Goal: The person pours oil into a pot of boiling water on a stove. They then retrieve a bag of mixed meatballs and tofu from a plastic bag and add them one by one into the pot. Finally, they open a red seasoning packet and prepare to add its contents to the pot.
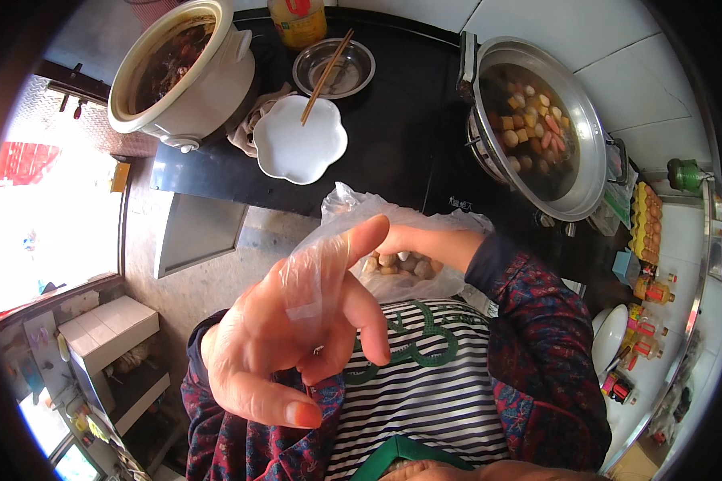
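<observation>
Your left hand (293, 329) is spreading wide, draped by a translucent bag (413, 289); your right hand (401, 238), grip too hidden to tell, is reaching into it, near round food pieces (410, 265).

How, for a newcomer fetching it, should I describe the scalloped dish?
On the black counter, find the cream pot at left. The dish sits right of it, just in front of the steel bowl. Unlike that round bowl, it is white, with a petal-shaped rim.
</observation>
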The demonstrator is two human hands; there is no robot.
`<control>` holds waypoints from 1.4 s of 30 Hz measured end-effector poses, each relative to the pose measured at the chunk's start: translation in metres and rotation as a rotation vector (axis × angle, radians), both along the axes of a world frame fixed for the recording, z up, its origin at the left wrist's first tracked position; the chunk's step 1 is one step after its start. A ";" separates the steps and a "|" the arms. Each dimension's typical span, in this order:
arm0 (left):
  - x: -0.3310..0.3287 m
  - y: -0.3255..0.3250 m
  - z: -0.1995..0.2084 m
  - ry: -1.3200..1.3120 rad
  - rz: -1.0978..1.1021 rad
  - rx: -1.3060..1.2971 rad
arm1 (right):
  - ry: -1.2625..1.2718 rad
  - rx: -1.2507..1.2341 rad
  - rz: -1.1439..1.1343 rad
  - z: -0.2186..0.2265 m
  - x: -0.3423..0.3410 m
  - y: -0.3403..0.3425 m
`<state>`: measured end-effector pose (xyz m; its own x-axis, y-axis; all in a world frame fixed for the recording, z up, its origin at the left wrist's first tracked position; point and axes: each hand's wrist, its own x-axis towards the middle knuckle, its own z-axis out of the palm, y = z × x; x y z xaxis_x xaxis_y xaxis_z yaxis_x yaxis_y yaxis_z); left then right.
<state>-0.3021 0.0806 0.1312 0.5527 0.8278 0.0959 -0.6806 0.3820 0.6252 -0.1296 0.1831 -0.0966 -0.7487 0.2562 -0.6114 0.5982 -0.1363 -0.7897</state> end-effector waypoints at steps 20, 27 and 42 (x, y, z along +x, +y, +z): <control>-0.007 -0.016 0.010 0.114 0.055 0.067 | 0.223 0.501 -0.790 0.174 0.198 0.086; -0.005 -0.013 0.004 0.055 -0.045 0.136 | -0.443 1.356 -0.668 0.105 0.249 0.139; -0.028 -0.019 0.010 0.132 0.008 0.124 | -0.133 0.568 -0.405 0.127 0.115 -0.049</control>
